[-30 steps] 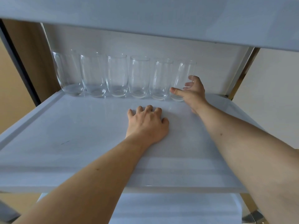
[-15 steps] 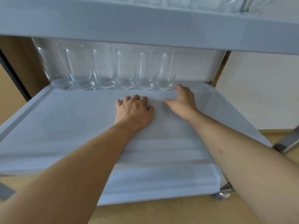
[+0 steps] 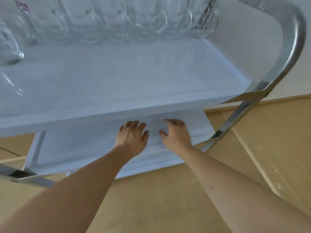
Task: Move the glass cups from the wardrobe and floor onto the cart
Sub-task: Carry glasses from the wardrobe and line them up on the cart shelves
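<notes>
Resting palm-down on the lower white tray (image 3: 94, 148) of the steel-framed white plastic cart (image 3: 284, 52), the left hand (image 3: 132, 137) and right hand (image 3: 176, 134) lie side by side, fingers spread, gripping nothing. Clear glass cups (image 3: 148, 21), blurred, stand in a row along the far edge of the cart's upper tray (image 3: 134, 78).

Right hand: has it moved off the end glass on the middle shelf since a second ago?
Yes. The right hand has drawn back toward the front edge of the middle shelf, empty, beside the left hand.
</notes>
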`<control>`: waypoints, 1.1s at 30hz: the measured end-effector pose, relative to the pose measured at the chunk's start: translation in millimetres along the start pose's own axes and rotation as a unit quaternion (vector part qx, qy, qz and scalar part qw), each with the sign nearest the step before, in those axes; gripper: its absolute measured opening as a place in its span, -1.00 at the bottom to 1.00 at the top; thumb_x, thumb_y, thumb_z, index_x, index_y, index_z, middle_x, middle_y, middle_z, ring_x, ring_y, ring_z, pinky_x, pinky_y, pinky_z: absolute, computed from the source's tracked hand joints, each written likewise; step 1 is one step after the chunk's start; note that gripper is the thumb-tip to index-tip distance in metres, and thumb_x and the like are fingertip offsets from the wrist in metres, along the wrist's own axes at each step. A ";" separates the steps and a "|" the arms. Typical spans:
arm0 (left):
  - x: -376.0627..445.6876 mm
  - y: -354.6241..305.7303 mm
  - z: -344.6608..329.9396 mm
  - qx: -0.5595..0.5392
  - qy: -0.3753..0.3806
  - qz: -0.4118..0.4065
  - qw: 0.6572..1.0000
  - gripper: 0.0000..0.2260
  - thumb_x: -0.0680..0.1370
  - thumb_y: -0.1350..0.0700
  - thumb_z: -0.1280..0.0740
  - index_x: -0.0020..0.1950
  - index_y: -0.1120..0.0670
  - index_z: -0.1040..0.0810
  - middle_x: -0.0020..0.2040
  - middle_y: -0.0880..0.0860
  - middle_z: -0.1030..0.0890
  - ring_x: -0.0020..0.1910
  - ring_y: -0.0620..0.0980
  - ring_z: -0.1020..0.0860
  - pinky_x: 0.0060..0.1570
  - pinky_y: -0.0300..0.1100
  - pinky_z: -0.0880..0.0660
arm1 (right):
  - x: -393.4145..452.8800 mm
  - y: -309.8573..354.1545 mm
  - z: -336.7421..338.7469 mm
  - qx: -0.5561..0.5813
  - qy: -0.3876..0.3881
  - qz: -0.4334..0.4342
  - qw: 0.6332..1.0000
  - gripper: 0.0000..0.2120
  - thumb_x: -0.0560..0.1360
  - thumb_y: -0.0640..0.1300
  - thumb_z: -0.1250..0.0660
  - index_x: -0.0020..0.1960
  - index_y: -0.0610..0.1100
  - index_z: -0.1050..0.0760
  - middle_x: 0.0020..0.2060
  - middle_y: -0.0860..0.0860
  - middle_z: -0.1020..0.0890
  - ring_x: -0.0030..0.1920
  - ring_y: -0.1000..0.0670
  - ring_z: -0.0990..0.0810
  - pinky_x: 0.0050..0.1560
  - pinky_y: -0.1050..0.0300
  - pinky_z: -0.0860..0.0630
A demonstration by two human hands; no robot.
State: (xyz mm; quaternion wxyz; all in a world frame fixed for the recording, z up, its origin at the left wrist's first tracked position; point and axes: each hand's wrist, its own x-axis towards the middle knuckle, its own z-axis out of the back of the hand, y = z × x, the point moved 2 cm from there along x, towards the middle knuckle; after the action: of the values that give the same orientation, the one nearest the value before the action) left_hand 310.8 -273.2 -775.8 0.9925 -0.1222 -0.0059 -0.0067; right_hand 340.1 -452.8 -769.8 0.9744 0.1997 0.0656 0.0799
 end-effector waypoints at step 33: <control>-128.5 -322.9 463.4 0.007 0.091 -0.376 0.922 -0.47 0.63 -0.06 -0.22 0.59 0.04 -0.25 0.61 0.13 -0.19 0.57 0.17 -0.14 0.47 0.15 -0.22 | -335.3 94.0 468.4 0.042 -0.157 -0.315 0.935 -0.45 0.57 0.07 -0.32 0.51 -0.09 -0.34 0.40 -0.13 -0.45 0.41 -0.24 -0.37 0.39 -0.11 -0.34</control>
State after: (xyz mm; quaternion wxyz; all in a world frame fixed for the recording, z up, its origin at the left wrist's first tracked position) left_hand 172.9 -472.4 -249.7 0.9141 -0.1034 0.0390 -0.3902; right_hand 74.7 -605.9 -273.0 0.9382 0.2192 -0.0250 -0.2667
